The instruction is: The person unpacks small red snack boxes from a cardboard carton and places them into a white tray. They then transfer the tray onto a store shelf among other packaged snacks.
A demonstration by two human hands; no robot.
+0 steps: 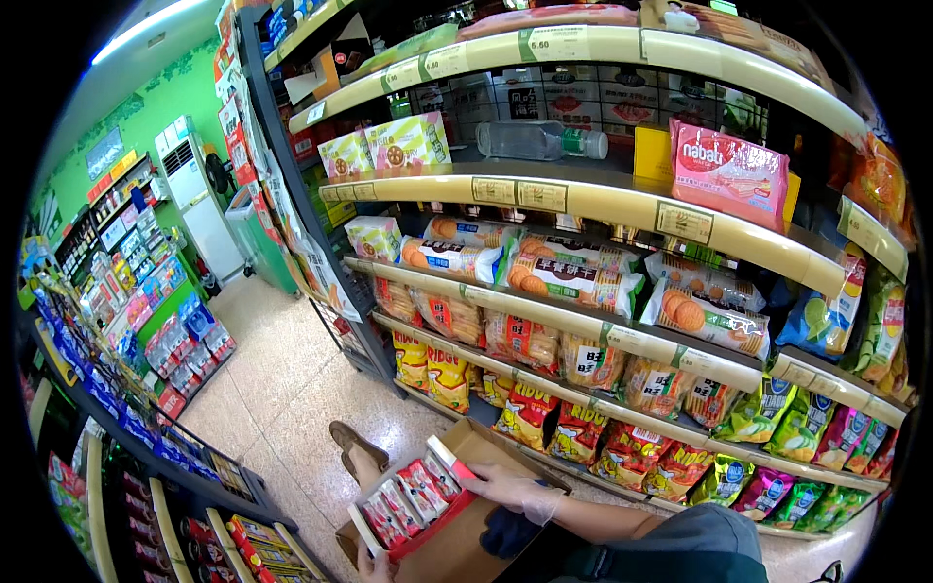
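Note:
A small red and white carton (419, 499) of small wrapped packets is held between my two hands, tilted over a large open cardboard box (444, 546). My right hand (503, 487), in a clear thin glove, grips the upper right end of the carton. At the lower left end, my left hand (375, 567) holds its edge and is partly cut off by the picture's rim. Dark blue cloth (510, 528) lies in the cardboard box, below my right forearm. A brown shoe (357, 443) shows just beyond the carton.
Shelves ahead carry biscuit packs (572, 280), rice cracker bags (521, 335), chip bags (525, 414), a pink wafer pack (729, 171) and a clear plastic bottle (541, 140) on its side. Another shelf rack (95, 503) stands at the left. A tiled floor aisle (273, 372) runs between them.

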